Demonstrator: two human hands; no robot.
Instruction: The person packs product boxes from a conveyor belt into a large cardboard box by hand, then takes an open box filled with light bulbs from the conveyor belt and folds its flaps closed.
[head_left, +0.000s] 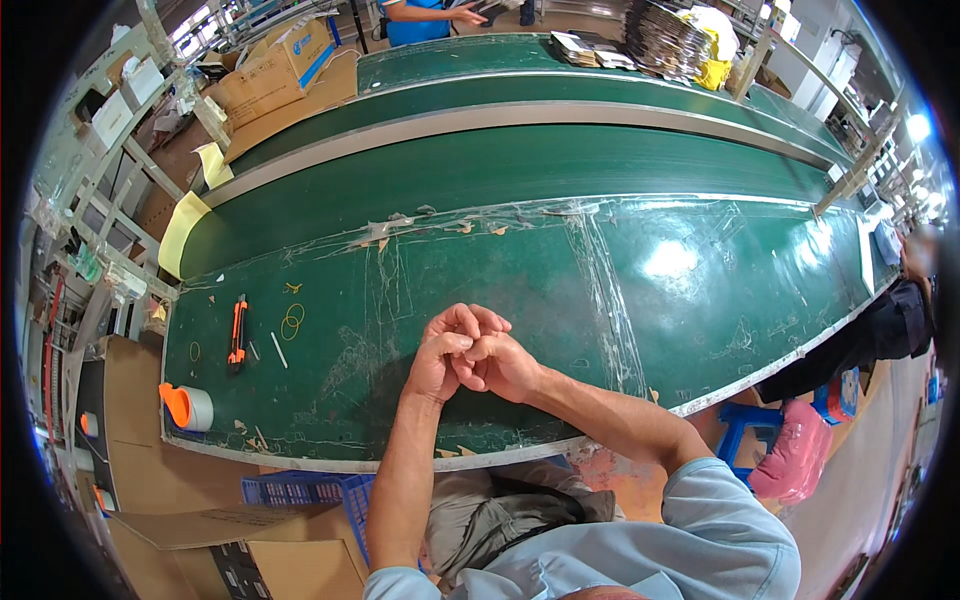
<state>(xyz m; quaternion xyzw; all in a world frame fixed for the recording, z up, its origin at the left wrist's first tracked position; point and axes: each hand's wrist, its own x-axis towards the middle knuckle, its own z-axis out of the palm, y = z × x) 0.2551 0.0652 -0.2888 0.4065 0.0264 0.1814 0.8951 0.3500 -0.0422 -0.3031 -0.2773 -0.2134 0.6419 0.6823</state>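
Observation:
My left hand [440, 352] and my right hand [503, 366] meet above the near part of a green-topped workbench [480, 270]. Their fingers are curled and touch one another, with the thumbs close together. No object shows in either hand, though the palms are partly hidden. To the left on the bench lies an orange and black utility knife [238, 335]. Beside it are a thin white stick [279, 350] and a yellow rubber band [292, 321]. A tape roll with an orange part [188, 408] sits at the bench's left corner.
Beyond the bench runs a green conveyor belt [500, 155] with a metal rail. Cardboard boxes [270, 75] stand far left, and stacked flat sheets [662, 40] far right. Below are a blue crate [310, 488], an open carton [300, 570] and a blue stool [745, 430]. Another person [418, 25] works opposite.

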